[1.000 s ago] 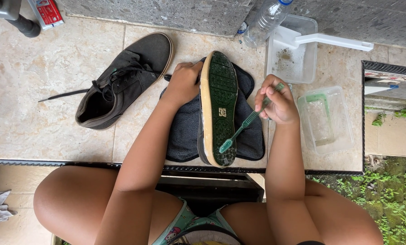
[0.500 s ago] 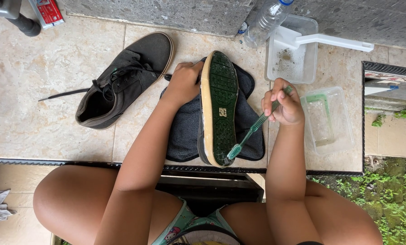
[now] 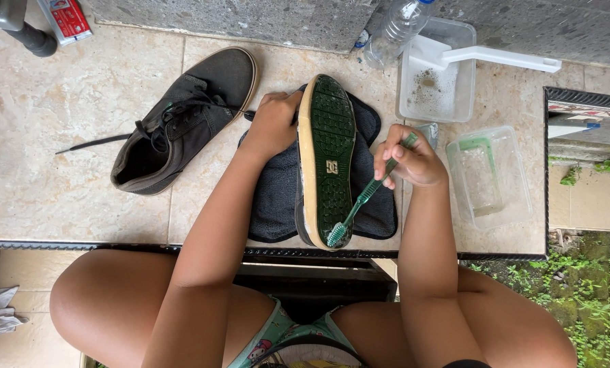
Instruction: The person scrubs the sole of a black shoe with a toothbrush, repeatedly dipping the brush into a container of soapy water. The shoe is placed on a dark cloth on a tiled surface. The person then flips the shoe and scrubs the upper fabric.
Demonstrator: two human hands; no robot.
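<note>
Head view: left hand (image 3: 275, 125) gripping upturned shoe (image 3: 325, 160); right hand (image 3: 408, 158) pinching green toothbrush (image 3: 366, 195), bristles on sole.

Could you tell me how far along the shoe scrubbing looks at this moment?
In hand: the left hand steadies the upturned shoe on the dark cloth, while the right hand works the green toothbrush at the heel end of its green sole. Done: hard to judge; the sole shows no obvious dirt. Left: the second shoe lies upright on the tiles, apart, laces loose, apparently untouched.
</note>
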